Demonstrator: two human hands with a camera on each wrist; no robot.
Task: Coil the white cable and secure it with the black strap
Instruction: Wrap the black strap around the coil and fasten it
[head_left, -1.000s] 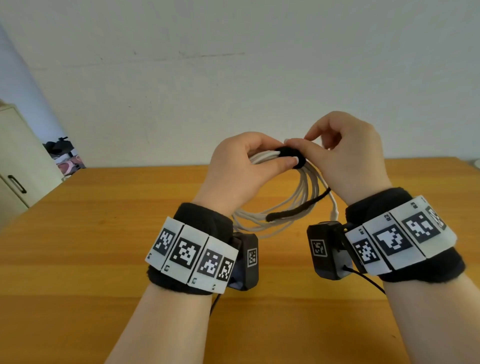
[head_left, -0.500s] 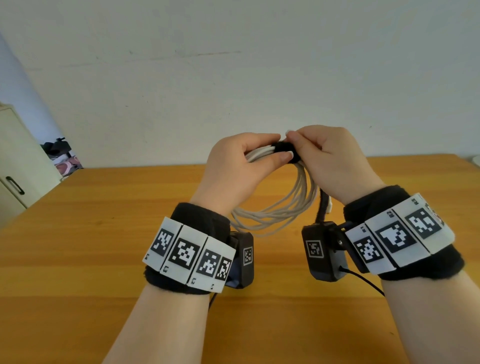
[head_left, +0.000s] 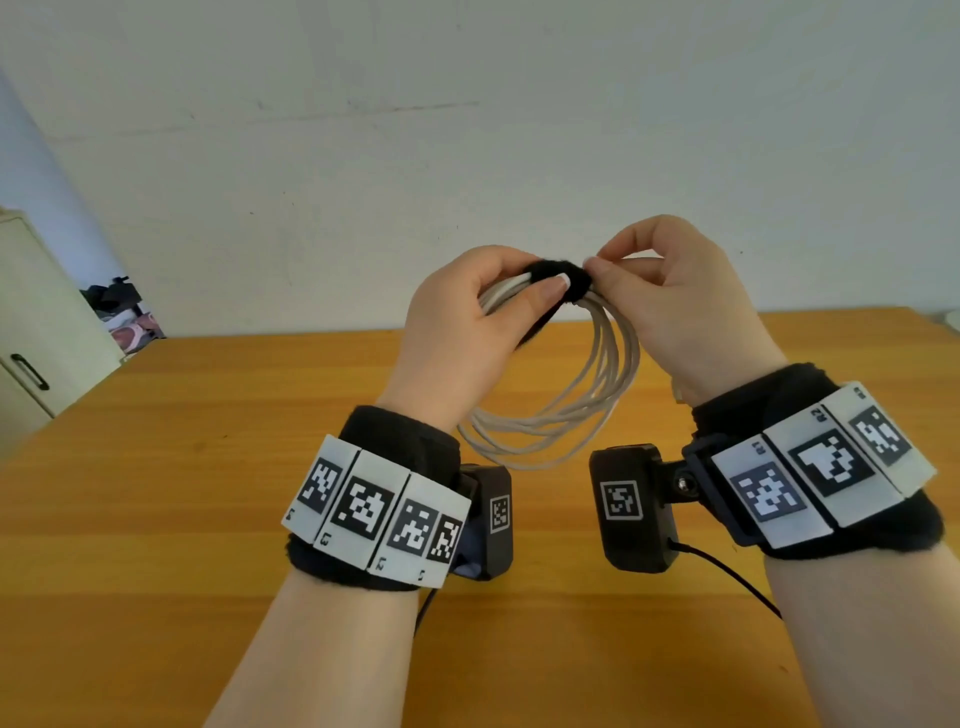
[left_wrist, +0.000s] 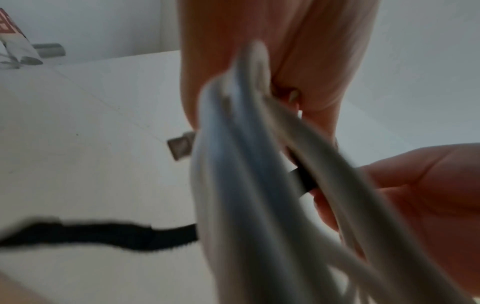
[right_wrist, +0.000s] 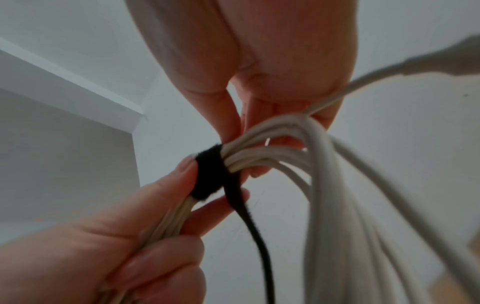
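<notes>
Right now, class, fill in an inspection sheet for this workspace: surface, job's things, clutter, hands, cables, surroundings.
Surface: wooden table, bare where visible.
Job's things: white cable coiled in loops, held above the table; black strap wrapped around the bundle, its loose tail hanging down in the right wrist view.
Clutter: nothing seen.
Hands: left hand grips the coil, thumb on the strap; right hand pinches the coil beside the strap.
Cables: thin black lead runs from the right wrist camera.
Surroundings: white wall; pale cabinet at far left.
</notes>
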